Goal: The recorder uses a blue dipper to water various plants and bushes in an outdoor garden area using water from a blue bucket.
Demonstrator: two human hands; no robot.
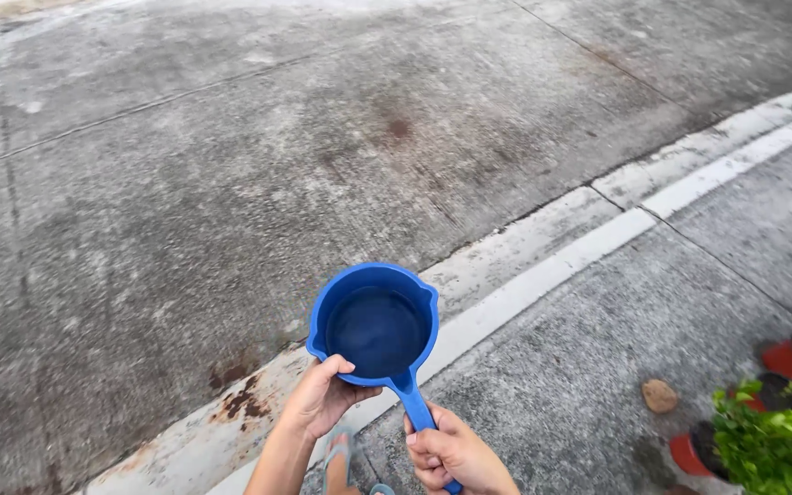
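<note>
A blue plastic water dipper [375, 325] with a spout on each side is held level in front of me, with what looks like water inside. My left hand [323, 398] cups the bowl's near rim from below, thumb over the edge. My right hand [454, 454] is closed around the dipper's blue handle [414, 406], which runs down toward me. Below the hands, my foot in a sandal [341, 463] shows on the concrete.
Grey concrete pavement [185, 183] stretches ahead, crossed by a white painted line [543, 270] with rust stains near its lower end. At the right stand red plant pots [786, 359] and a leafy green plant [776, 440]. A small brown stone [660, 396] lies nearby.
</note>
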